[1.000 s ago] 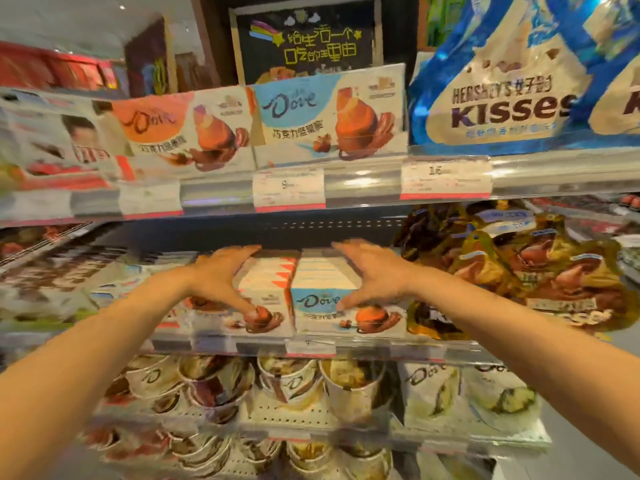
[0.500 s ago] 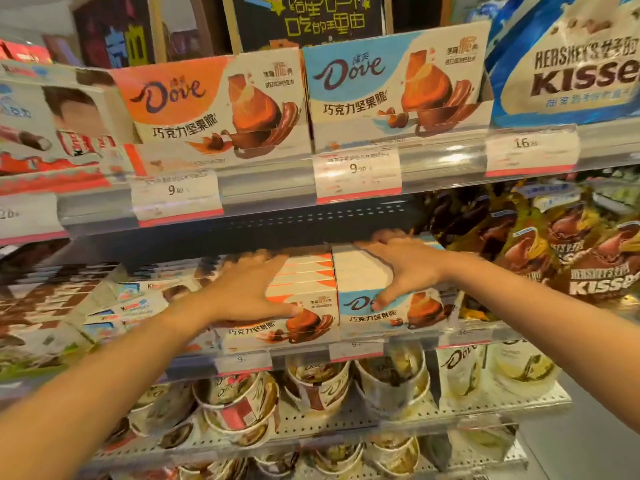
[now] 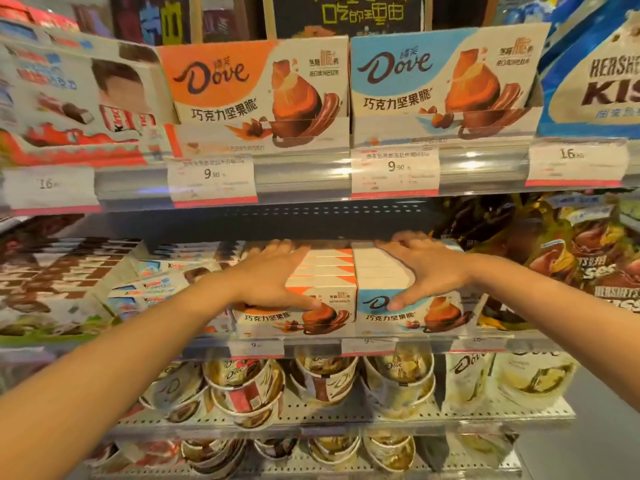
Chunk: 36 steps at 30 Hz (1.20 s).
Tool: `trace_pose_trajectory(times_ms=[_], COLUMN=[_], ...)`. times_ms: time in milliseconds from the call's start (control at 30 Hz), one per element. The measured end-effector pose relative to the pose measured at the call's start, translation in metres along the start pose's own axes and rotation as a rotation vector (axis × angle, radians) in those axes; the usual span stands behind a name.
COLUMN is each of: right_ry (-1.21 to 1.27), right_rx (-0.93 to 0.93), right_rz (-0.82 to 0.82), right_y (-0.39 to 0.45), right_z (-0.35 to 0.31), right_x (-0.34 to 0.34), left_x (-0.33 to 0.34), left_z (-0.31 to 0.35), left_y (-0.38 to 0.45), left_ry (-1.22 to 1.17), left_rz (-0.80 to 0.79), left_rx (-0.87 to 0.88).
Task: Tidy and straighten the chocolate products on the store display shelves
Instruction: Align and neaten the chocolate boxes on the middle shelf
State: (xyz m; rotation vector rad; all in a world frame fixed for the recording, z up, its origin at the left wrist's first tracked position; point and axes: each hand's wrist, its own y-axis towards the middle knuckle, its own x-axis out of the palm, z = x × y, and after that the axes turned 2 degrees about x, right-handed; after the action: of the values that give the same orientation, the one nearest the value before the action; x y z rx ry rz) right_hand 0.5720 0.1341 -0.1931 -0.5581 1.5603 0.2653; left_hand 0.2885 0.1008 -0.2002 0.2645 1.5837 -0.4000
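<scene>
On the middle shelf (image 3: 311, 344) of a shop's chocolate display, a person squares up two stacks of boxed chocolate. At far left of that shelf lie flat bars and small blue-and-white boxes (image 3: 145, 289), none of them being handled. Next, the left hand (image 3: 273, 282) lies spread over the orange stack (image 3: 311, 306), fingers straight across the top, thumb pressed on the front box's face; it presses, not grasps. Just beside it, touching along one seam, stands the blue stack (image 3: 391, 306), with the right hand (image 3: 426, 268) flat on top in the same manner, thumb down on the front.

Compared with a second ago, both hands sit in much the same place on the stacks, while the view has come closer and dropped lower; the two front boxes now appear level and flush at the shelf's edge. That suggests this pair is nearly straight and little pressing remains.

To the right, brown and gold bags (image 3: 568, 271) lie heaped at angles, probably the next job. Above, the upright display boxes (image 3: 346, 95) stand in order; below, tubs (image 3: 242, 386) sit stacked.
</scene>
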Motion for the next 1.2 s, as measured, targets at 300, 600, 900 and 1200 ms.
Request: trace_pose_trajectory(times_ms=[300, 600, 900, 1200], right_ry=[0.160, 0.264, 0.276, 0.567], right_rx=[-0.162, -0.490, -0.388, -0.235], right_rz=[0.117, 0.271, 0.296, 0.276], right_y=[0.008, 0.051, 0.104, 0.103], right_z=[-0.038, -0.150, -0.238, -0.245], right_x=[-0.013, -0.018, -0.009, 0.004], left_x=[-0.020, -0.007, -0.005, -0.004], left_z=[-0.023, -0.107, -0.185, -0.210], left_y=[-0.038, -0.094, -0.119, -0.116], left_ry=[-0.023, -0.016, -0.051, -0.123], left_rz=[0.182, 0.214, 0.085, 0.057], left_rx=[-0.014, -0.041, 0.073, 0.191])
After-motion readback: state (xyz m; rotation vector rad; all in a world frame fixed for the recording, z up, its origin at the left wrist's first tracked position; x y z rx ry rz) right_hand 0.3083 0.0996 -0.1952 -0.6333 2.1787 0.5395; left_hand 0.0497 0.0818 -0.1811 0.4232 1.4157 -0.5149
